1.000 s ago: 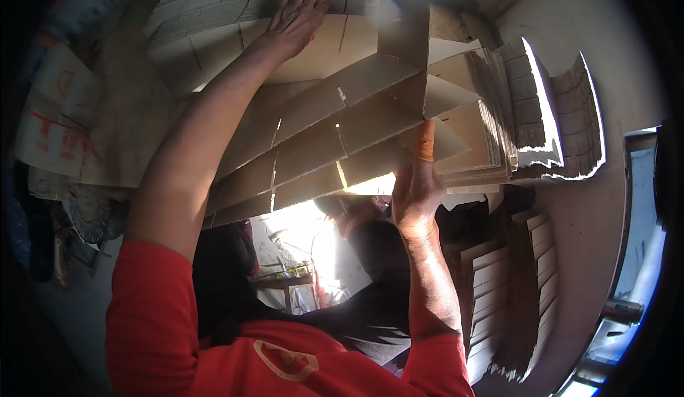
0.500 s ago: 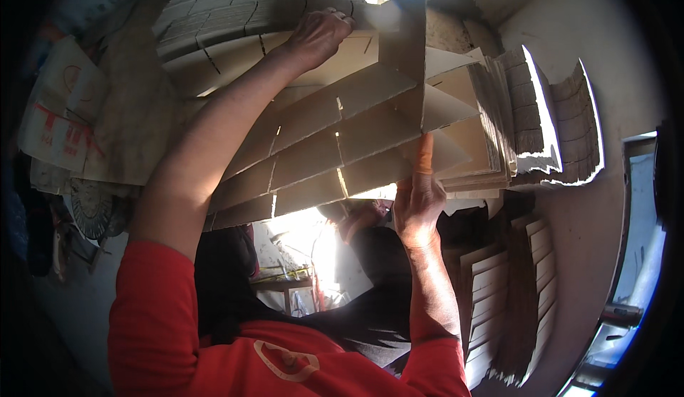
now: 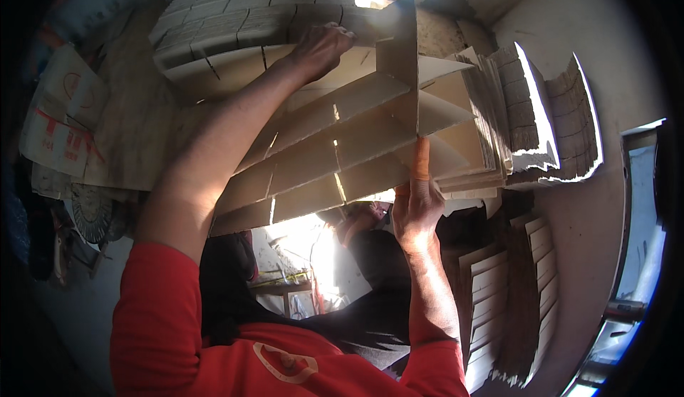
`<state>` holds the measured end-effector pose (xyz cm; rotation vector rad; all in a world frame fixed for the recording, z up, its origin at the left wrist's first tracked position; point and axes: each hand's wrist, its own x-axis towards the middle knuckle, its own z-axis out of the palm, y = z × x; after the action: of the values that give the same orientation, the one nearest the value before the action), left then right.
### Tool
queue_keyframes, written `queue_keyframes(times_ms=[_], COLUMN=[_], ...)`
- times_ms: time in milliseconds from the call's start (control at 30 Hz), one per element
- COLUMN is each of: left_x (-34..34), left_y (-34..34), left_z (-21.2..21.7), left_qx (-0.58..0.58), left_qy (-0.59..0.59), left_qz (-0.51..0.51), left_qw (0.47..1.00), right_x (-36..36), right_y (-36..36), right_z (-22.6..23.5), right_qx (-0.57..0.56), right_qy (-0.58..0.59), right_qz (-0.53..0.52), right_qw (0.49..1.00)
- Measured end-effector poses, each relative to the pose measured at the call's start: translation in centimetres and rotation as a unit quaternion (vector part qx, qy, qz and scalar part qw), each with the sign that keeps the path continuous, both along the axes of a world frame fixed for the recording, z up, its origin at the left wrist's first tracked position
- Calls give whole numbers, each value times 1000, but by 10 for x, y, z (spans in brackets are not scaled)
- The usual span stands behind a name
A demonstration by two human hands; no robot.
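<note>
Several long slotted cardboard strips (image 3: 313, 176) stand in rows in front of me, joined at their right ends by an upright cardboard cross strip (image 3: 408, 76). My right hand (image 3: 419, 212) grips the near lower end of that cross strip, and an orange cover wraps one finger, which points up along it. My left hand (image 3: 322, 51) reaches over the rows to their far side with its fingers curled together. What those fingers hold, if anything, is hidden. Short flaps of cardboard (image 3: 443, 112) stick out to the right of the cross strip.
Stacked slotted cardboard (image 3: 249, 19) fills the back. More cardboard stacks (image 3: 524, 105) stand at the right by the wall (image 3: 598, 34), and others (image 3: 491, 290) lower down. A white bag with red print (image 3: 60, 126) lies at the left. My legs (image 3: 363, 269) are below the strips.
My left hand has come slightly nearer. The joined strips have shifted a little down, and the cross strip's top has moved left. My right hand stays on it, almost in place.
</note>
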<state>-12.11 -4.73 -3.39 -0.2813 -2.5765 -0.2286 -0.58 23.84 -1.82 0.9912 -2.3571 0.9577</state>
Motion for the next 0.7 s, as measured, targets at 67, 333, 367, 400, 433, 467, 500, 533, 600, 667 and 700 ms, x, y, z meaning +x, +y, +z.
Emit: queue_keyframes(times_ms=[67,333,367,400,433,467,500,533,600,667,700], left_x=[0,0,1,3,3,4,5,6,9,11,12], left_y=[1,0,0,1,2,4,6,6,7,8,8], left_z=[1,-3,-3,-4,-3,-2,-2,-2,-3,-4,-5], left_qx=[6,38,44,57,70,83,84,84,88,96,105], left_qy=[-16,32,37,46,55,64,56,48,19,-25,-29], left_qz=[6,-38,-44,-55,-67,-79,-85,-89,-89,-80,-90], left_qw=[1000,998,997,996,994,991,991,991,992,992,990], right_x=[0,0,-1,-1,-3,-4,-5,-5,-5,-5,-5], right_y=[1,6,5,5,5,6,6,6,6,6,7], right_z=[-1,0,0,0,-1,-1,-1,-1,1,4,5], right_qx=[3,64,73,81,78,75,72,87,119,116,115], right_qy=[-15,-80,-90,-100,-99,-97,-95,-95,-94,-102,-105], right_qz=[-3,-12,-14,-16,-10,-4,2,-8,-28,-32,-35], right_qw=[1000,995,993,992,992,992,993,992,988,987,987])
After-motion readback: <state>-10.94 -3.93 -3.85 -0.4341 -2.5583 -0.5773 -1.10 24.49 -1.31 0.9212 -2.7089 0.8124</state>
